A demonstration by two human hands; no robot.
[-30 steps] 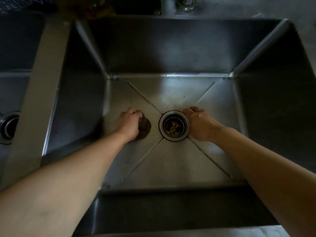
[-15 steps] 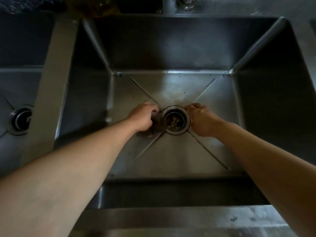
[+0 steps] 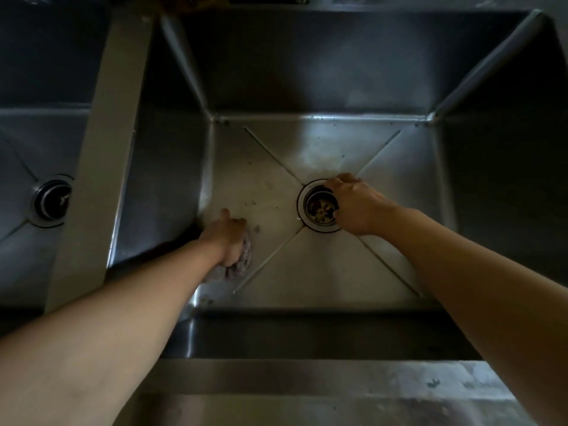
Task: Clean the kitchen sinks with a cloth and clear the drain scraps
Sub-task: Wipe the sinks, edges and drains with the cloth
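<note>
I look down into a deep steel sink (image 3: pixel 322 139). My left hand (image 3: pixel 229 238) presses a bunched greyish cloth (image 3: pixel 242 262) on the sink floor near the left wall. My right hand (image 3: pixel 356 204) rests on the right rim of the round drain (image 3: pixel 318 207), fingers curled over its edge; whether it grips the strainer I cannot tell. Pale food scraps (image 3: pixel 319 210) lie in the drain basket. Small dark specks dot the floor between cloth and drain.
A second sink (image 3: pixel 30 133) lies to the left behind a steel divider (image 3: pixel 101 167), with its own drain (image 3: pixel 50 201). The steel front ledge (image 3: pixel 307 382) runs along the bottom.
My left hand has slid the cloth away from the drain, leftward and toward me. My right hand has shifted onto the drain's rim. The view has tilted right.
</note>
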